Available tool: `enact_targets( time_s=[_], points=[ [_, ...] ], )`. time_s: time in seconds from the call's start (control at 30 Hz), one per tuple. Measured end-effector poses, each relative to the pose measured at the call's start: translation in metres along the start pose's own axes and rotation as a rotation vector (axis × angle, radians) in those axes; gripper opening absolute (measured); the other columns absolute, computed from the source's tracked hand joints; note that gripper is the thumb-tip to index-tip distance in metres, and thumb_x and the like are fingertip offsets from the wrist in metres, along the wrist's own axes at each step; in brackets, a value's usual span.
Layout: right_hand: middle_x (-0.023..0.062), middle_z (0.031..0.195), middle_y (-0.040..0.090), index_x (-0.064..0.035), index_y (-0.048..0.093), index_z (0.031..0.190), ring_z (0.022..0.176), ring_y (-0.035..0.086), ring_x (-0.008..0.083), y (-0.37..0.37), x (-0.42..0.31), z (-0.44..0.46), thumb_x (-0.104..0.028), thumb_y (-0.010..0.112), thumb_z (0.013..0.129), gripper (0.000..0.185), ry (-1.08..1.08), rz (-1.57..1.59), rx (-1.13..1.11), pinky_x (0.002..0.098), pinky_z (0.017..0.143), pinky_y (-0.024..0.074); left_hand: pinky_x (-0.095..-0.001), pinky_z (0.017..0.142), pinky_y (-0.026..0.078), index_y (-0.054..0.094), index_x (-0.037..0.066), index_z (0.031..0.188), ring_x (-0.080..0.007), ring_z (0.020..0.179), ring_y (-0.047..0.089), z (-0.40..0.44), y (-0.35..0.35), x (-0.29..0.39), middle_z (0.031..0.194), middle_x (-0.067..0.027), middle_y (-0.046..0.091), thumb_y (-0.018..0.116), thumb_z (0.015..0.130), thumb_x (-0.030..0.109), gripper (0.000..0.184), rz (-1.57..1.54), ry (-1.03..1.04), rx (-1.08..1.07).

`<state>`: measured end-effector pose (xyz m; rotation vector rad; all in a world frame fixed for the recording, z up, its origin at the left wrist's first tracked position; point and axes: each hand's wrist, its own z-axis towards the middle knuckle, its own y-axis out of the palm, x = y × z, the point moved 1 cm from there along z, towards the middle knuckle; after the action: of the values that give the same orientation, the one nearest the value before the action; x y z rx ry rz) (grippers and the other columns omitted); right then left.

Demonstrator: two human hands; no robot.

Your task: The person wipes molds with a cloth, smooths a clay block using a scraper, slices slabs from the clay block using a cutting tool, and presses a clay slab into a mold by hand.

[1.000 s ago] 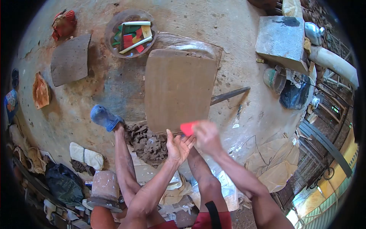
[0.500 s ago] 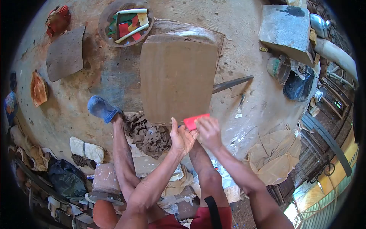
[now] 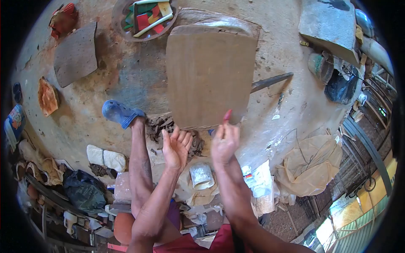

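Observation:
A smooth brown clay slab with rounded corners lies flat in the middle of the view. My right hand is closed around a small red piece, whose tip shows above the fingers at the slab's lower right edge. Palm up and fingers loosely spread, my left hand holds nothing, just below the slab's lower left edge. Dark clay scraps lie beside and behind that hand.
A bowl with coloured pieces stands beyond the slab, left of centre. At far left lies a thin dark sheet. A wooden bar juts out rightward from the slab. The stone block stands at upper right.
The red piece and my right hand have turned, so the piece shows less. My left hand has moved left, away from the right hand. The view has shifted, and a white container now shows below.

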<state>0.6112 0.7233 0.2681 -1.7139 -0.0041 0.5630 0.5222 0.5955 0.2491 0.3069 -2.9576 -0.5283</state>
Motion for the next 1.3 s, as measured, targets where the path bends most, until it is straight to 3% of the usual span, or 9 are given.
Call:
enact_targets(
  time_s=[0.13, 0.37, 0.43, 0.53, 0.63, 0.83, 0.9, 1.1, 1.3],
  points=[
    [0.0123, 0.089, 0.064, 0.0001, 0.073, 0.100, 0.078, 0.065, 0.0304, 0.032, -0.085, -0.034, -0.001, 0.071, 0.090, 0.011, -0.048, 0.158, -0.052, 0.0416, 0.069, 0.0551, -0.0375, 0.114, 0.043, 0.051, -0.001, 0.145, -0.0266, 0.129, 0.057, -0.005, -0.002, 0.028, 0.144, -0.0150, 0.058, 0.035, 0.093, 0.085, 0.102, -0.049, -0.203, -0.176],
    [0.0116, 0.092, 0.070, -0.0020, 0.072, 0.090, 0.085, 0.069, 0.0289, 0.019, -0.113, -0.030, 0.002, 0.074, 0.081, 0.011, -0.087, 0.384, -0.100, 0.0391, 0.069, 0.0565, -0.0367, 0.108, 0.049, 0.057, -0.002, 0.138, -0.0254, 0.123, 0.060, 0.003, -0.005, 0.048, 0.134, -0.0140, 0.062, 0.038, 0.096, 0.081, 0.094, -0.093, -0.094, -0.071],
    [0.0134, 0.088, 0.068, -0.0014, 0.068, 0.086, 0.083, 0.068, 0.0306, -0.008, -0.083, -0.006, 0.002, 0.074, 0.080, 0.009, 0.065, 0.247, 0.018, 0.0401, 0.072, 0.0548, -0.0432, 0.111, 0.047, 0.035, 0.002, 0.157, -0.0331, 0.130, 0.058, 0.009, -0.013, 0.026, 0.152, -0.0202, 0.048, 0.045, 0.100, 0.072, 0.091, -0.081, -0.212, -0.062],
    [0.0093, 0.081, 0.066, 0.0014, 0.070, 0.091, 0.072, 0.065, 0.0228, -0.018, -0.011, 0.016, -0.002, 0.072, 0.091, 0.004, 0.494, 0.199, 0.290, 0.0379, 0.063, 0.0521, -0.0453, 0.110, 0.048, 0.046, 0.003, 0.141, -0.0367, 0.134, 0.056, 0.007, 0.006, 0.009, 0.146, -0.0272, 0.049, 0.046, 0.103, 0.066, 0.074, -0.068, -0.247, 0.003],
    [0.0120, 0.076, 0.067, 0.0030, 0.072, 0.092, 0.068, 0.066, 0.0267, -0.007, 0.000, 0.056, -0.005, 0.071, 0.089, 0.008, 0.584, 0.152, 0.237, 0.0409, 0.063, 0.0528, -0.0441, 0.107, 0.052, 0.050, 0.000, 0.138, -0.0349, 0.127, 0.060, 0.010, 0.014, 0.009, 0.135, -0.0256, 0.057, 0.053, 0.100, 0.065, 0.076, -0.072, -0.253, 0.055],
    [0.0200, 0.080, 0.070, -0.0002, 0.076, 0.087, 0.072, 0.068, 0.0385, 0.027, -0.051, 0.209, -0.012, 0.069, 0.084, 0.014, 0.257, -0.027, 0.153, 0.0475, 0.068, 0.0534, -0.0460, 0.108, 0.052, 0.050, -0.002, 0.137, -0.0392, 0.130, 0.057, 0.005, 0.018, 0.011, 0.136, -0.0303, 0.055, 0.053, 0.101, 0.063, 0.074, -0.151, -0.243, 0.014],
    [0.0190, 0.086, 0.070, -0.0026, 0.076, 0.086, 0.075, 0.069, 0.0391, 0.034, -0.088, 0.233, -0.013, 0.069, 0.085, 0.013, -0.096, -0.010, 0.256, 0.0483, 0.069, 0.0545, -0.0461, 0.108, 0.052, 0.052, -0.001, 0.133, -0.0381, 0.128, 0.059, 0.006, 0.017, 0.009, 0.134, -0.0286, 0.056, 0.054, 0.102, 0.060, 0.068, -0.181, -0.246, 0.085],
    [0.0120, 0.086, 0.063, -0.0032, 0.070, 0.089, 0.077, 0.068, 0.0302, 0.050, -0.153, 0.202, -0.009, 0.067, 0.087, 0.007, -0.766, 0.038, -0.237, 0.0436, 0.066, 0.0584, -0.0455, 0.105, 0.054, 0.059, 0.002, 0.118, -0.0339, 0.122, 0.062, 0.000, 0.007, 0.013, 0.130, -0.0231, 0.060, 0.058, 0.103, 0.052, 0.052, -0.214, -0.144, 0.164],
    [0.0041, 0.084, 0.059, -0.0020, 0.070, 0.100, 0.078, 0.062, 0.0194, 0.018, -0.103, 0.105, -0.012, 0.067, 0.084, 0.020, -1.126, -0.023, -0.559, 0.0340, 0.057, 0.0536, -0.0442, 0.106, 0.052, 0.060, 0.003, 0.118, -0.0301, 0.119, 0.062, 0.000, 0.005, 0.011, 0.125, -0.0179, 0.063, 0.057, 0.103, 0.052, 0.051, -0.187, -0.128, 0.237]
  ],
)
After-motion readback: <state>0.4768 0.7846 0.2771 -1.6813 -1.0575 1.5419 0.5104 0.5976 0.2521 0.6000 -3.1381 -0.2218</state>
